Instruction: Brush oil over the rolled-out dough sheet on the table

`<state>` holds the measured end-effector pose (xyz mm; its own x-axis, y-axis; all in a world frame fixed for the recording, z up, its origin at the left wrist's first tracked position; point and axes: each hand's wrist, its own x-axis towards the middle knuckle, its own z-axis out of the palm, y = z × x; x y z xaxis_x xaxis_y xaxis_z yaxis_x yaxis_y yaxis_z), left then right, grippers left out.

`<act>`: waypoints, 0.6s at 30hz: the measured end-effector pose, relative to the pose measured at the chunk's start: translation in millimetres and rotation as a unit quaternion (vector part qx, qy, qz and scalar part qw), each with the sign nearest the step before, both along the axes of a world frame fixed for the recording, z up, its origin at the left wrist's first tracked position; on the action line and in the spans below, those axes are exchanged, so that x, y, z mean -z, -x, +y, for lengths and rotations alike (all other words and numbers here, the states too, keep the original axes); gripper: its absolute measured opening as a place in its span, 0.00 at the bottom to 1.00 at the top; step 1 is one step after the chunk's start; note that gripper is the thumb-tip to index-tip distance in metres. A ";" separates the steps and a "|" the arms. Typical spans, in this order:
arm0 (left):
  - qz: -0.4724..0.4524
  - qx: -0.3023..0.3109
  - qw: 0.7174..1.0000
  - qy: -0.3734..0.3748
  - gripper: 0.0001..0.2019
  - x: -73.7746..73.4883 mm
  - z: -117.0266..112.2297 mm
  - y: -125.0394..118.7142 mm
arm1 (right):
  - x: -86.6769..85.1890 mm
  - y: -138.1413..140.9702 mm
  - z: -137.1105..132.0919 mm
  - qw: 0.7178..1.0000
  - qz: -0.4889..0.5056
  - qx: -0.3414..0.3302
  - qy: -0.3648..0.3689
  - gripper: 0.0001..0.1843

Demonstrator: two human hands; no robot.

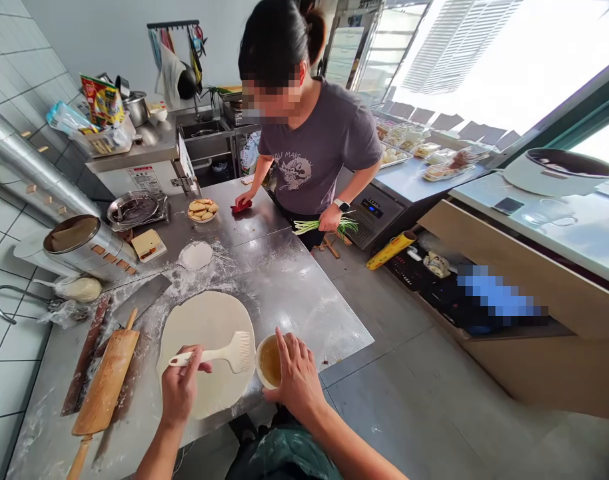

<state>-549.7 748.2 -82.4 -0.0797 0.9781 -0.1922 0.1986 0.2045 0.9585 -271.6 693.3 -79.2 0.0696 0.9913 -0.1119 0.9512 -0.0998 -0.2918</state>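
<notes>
Rolled-out round dough sheet [204, 347] flat on the floured steel desk [294, 287], close to the near edge. White plastic brush [217, 355] over the sheet's right half, bristle head just beside a small bowl of yellowish liquid [269, 362]. Left hand [180, 387] closed around the brush handle, grip tight, thumb on top. Right hand [295, 375] cupped against the bowl's right side, fingers half curled on the rim, grip loose but touching. Bowl right at the desk's near edge, touching the dough's right margin. Left of the dough: a wooden rolling pin [104, 387] lying aslant, handle toward the near edge, with a dark wooden strip [87, 353] and a wide metal scraper blade [143, 299] alongside. Beyond the dough: a small floured dough disc [195, 255], then a plate of fried pastries [202, 210], a metal tray [134, 209] and a small yellow box [148, 245]. Far left: a metal duct [84, 243] crossing the tiled wall, a lump of dough in a bag [79, 289] beneath it. Right half of the desk between dough and far corner bare except for flour. Across the desk, another person, one hand on a red item [241, 206] on the desk, the other holding green onions [324, 225] off the edge. Open floor to the right of the desk.
</notes>
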 end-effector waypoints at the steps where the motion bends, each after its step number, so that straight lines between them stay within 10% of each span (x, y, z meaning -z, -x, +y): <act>1: 0.003 0.001 1.000 0.007 0.20 18.5 2.3 8.4 | 0.5 -3.4 0.4 1.000 -0.004 0.005 0.002 0.77; 7: 0.093 0.096 0.989 0.069 0.28 118.0 23.4 32.4 | 0.3 -27.1 -3.5 0.999 -0.030 0.023 -0.007 0.75; 14: 0.253 0.248 0.928 -0.117 0.19 94.0 127.4 1.3 | -1.6 -44.2 -22.3 0.997 -0.046 0.059 0.006 0.73; 18: 0.273 0.408 0.845 -0.209 0.14 95.1 88.4 -44.4 | 4.6 -52.1 -32.6 0.997 -0.049 0.067 0.003 0.71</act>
